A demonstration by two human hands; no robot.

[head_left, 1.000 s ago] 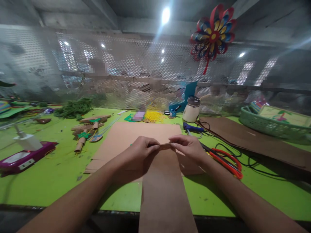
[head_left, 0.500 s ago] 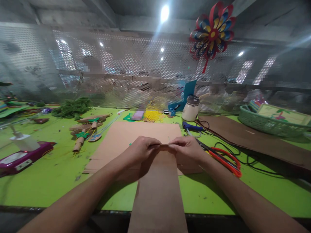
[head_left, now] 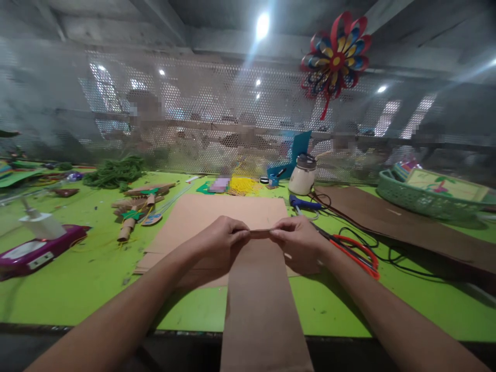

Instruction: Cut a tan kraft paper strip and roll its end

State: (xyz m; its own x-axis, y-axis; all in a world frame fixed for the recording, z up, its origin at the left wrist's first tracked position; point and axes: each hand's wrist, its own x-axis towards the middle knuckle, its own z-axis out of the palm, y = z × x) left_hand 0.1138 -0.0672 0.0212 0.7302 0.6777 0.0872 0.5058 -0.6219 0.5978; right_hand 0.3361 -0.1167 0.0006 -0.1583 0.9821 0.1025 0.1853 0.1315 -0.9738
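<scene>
A long strip of brown paper (head_left: 263, 305) runs from my fingers down past the table's front edge. Its far end is folded into a narrow band. My left hand (head_left: 222, 237) pinches that band at its left end between thumb and fingers. At the right end, my right hand (head_left: 300, 237) pinches it in the same way. A short stretch of the fold shows between the two hands. Under and behind them lies a stack of light brown paper sheets (head_left: 228, 206) on the green table (head_left: 189, 315).
Right of my hands lie red-handled scissors (head_left: 358, 250), a blue glue gun (head_left: 306, 203) and black cords. Farther right are dark brown sheets (head_left: 360, 206) and a green basket (head_left: 422, 196). At left stand a purple power strip (head_left: 46, 250) and paper-roll figures (head_left: 127, 227). A jar (head_left: 303, 175) stands behind.
My hands have moved slightly apart along the fold, so more of it shows between them. The strip's near end has swung a little to the right.
</scene>
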